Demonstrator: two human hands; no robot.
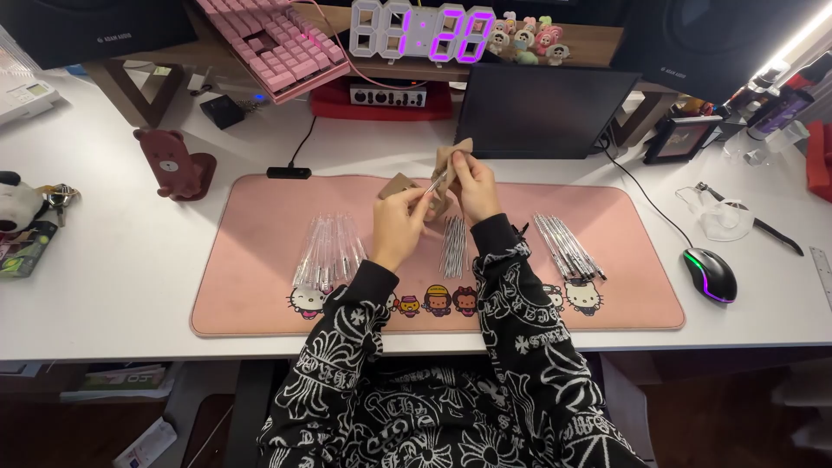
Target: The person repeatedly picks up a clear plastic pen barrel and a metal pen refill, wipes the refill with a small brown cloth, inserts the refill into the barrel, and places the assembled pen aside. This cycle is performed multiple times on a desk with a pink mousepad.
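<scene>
Hands raised over pink mat (260, 260): left hand (399, 227) and right hand (472, 184) fingers pinched on thin clear pen (436, 183) and tan paper wrapper (451, 160). Likely risk: loose pinch, pen dropped onto pen pile (452, 245) below fingers, scattering it.

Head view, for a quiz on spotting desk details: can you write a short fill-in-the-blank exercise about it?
1. Both hands, left hand and right hand, are raised over a desk mat whose colour is ____.
2. The computer mouse lies to the ____ of the mat.
3. The brown bear-shaped stand stands on the ____ side of the desk.
4. The pink keyboard leans on the wooden ____.

Missing words: pink; right; left; shelf
</scene>
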